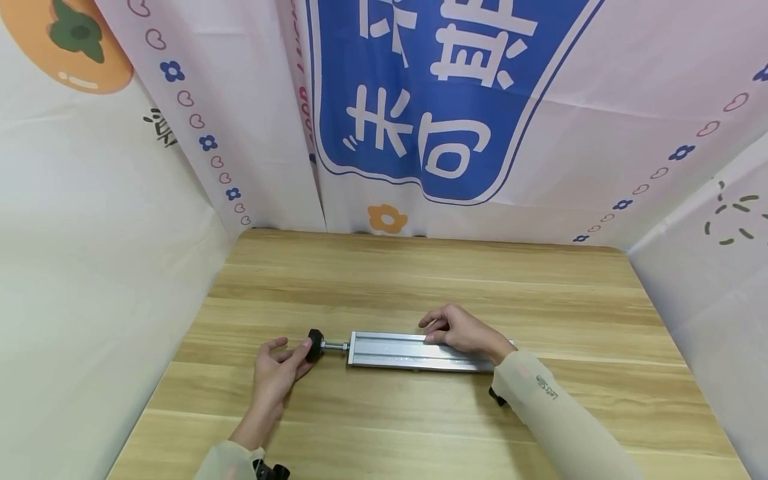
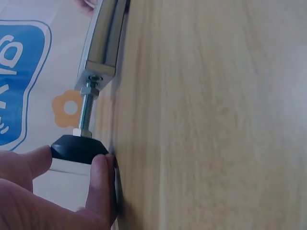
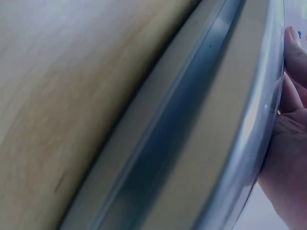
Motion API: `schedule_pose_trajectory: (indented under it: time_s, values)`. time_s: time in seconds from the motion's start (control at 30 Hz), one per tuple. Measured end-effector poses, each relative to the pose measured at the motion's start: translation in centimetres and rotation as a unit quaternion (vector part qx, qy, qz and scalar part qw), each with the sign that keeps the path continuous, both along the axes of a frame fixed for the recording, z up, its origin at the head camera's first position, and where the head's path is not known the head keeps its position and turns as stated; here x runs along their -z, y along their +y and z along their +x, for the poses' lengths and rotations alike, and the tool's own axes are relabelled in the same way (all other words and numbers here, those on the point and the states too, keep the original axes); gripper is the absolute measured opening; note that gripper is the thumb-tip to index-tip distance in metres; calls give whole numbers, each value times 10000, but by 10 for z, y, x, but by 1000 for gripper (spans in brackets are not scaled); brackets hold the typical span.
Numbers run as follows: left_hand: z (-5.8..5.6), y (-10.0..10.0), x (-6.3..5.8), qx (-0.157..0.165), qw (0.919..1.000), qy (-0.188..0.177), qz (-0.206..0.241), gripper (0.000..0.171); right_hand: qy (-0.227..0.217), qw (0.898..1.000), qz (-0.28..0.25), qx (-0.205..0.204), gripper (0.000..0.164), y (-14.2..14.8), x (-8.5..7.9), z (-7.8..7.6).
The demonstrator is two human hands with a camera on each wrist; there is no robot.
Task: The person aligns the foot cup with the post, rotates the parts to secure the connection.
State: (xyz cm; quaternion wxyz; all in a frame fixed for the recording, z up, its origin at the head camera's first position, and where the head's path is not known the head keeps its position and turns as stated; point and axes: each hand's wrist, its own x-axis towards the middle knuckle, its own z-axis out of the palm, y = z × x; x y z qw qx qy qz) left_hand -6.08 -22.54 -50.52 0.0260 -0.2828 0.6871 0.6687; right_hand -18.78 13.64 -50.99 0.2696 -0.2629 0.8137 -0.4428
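A silver aluminium extrusion (image 1: 390, 349) with lengthwise grooves lies on the wooden table. From its left end a threaded stud (image 2: 86, 115) with nuts sticks out, carrying a black levelling foot (image 2: 79, 149). My left hand (image 1: 273, 377) pinches the rim of this foot between thumb and fingers. On the extrusion's right part rests my right hand (image 1: 462, 330), thumb on the top face and loosely bent fingers reaching past the far edge. In the right wrist view the grooved side fills the middle, with the right hand (image 3: 292, 148) partly hidden behind it.
The wood-grain table (image 1: 420, 280) extends around the extrusion. White printed cloth (image 1: 258, 100) with a blue panel (image 1: 420, 133) hangs at the back, and pale cloth walls stand on both sides. Small black wrist devices (image 1: 270, 470) show at the sleeves.
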Motion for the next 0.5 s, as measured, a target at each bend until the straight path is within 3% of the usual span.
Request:
schedule_pose_trajectory:
  time_s: [0.5]
  values:
    - [-2, -4, 1, 248, 9995, -12, -189, 82, 572, 9975, 157, 384, 38, 1, 1, 10]
